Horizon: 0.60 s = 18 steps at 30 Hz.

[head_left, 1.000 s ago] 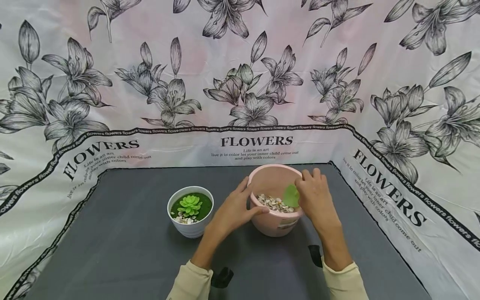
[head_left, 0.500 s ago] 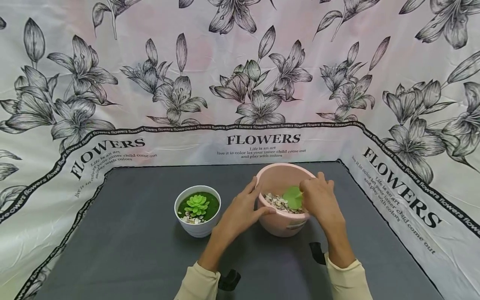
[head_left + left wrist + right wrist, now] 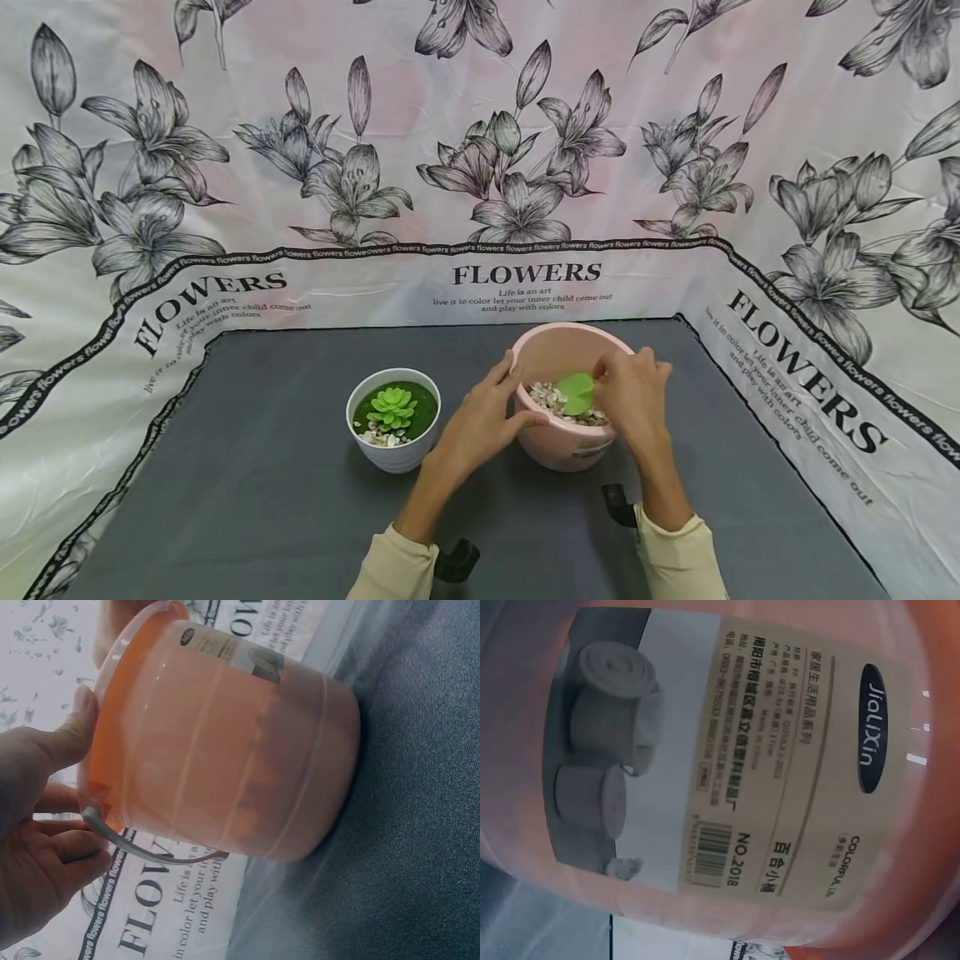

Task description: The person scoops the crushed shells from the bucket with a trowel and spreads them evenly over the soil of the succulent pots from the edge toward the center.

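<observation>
A pink bucket [image 3: 551,454] stands upright on the grey cloth, with small pale stones [image 3: 546,397] inside. My left hand [image 3: 480,425] holds its left rim, thumb at the front. In the left wrist view, the thumb of that left hand [image 3: 45,825] lies on the rim and the fingers curl near the grey bail handle [image 3: 154,853]. Over the bucket's right rim, my right hand [image 3: 633,396] grips a green scoop [image 3: 576,393], whose rounded blade stands in the stones. Its grip is hidden by the fingers. The bucket's printed label [image 3: 780,772] fills most of the right wrist view.
Left of the bucket, a white pot [image 3: 386,457] holds a green artificial succulent [image 3: 392,408] and some pale stones. Grey cloth [image 3: 247,467] covers the table. Flower-printed fabric [image 3: 360,292] rises behind and along both sides.
The right hand and green scoop have shifted left within the bucket, towards its middle. My left hand keeps its hold on the rim. The head view has shifted slightly.
</observation>
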### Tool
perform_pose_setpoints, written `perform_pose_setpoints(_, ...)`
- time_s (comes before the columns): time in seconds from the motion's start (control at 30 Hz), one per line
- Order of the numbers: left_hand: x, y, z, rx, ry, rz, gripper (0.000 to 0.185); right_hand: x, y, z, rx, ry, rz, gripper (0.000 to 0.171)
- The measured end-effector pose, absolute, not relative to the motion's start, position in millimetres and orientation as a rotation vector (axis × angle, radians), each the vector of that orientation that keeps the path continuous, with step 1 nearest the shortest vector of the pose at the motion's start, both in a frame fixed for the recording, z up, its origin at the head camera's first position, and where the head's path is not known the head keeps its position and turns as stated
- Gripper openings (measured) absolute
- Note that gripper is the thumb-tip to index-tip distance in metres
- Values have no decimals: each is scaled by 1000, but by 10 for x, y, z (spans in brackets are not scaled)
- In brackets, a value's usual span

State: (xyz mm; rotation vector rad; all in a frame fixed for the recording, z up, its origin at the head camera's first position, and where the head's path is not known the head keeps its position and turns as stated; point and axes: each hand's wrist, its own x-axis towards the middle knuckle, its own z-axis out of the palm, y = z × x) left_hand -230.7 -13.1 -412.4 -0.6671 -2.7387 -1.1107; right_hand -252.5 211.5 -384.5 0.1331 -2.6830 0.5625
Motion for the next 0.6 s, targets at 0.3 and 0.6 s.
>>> perform_pose_setpoints(0.3, -2302, -146, -4120, -653, -2726, -1132, 83, -2530, 2131, -3776, 35, -2682, 788, 27)
perform_pose_setpoints(0.6, -2298, -140, -4136, -642, -2731, -1123, 85, -2360, 2163, -3677, -104, -2670, 920, 29)
